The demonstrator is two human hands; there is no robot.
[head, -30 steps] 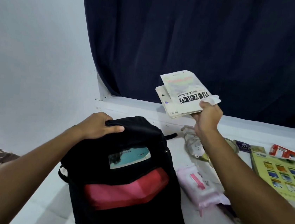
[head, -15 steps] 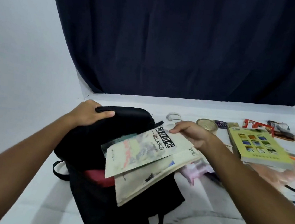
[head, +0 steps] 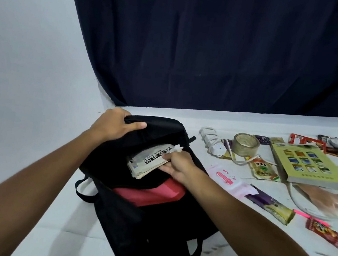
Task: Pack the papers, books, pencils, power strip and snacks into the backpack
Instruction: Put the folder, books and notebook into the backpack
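Two hands: left hand [head: 116, 126] grips soft black backpack [head: 145, 220]; right hand [head: 177, 166] pinches flat books [head: 148, 163].

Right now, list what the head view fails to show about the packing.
- Backpack interior: hidden by its black fabric and the stack of books going in.
- Right hand fingers: partly tucked under the stack.
- Items at the right edge beyond the yellow book: blurred and cut off.
- Pencils: none clearly made out.
- Left hand fingertips: curled over the backpack's top, out of sight.

Both forearms are bare to the frame edge, hands [head: 118, 125] ungloved, without rings.
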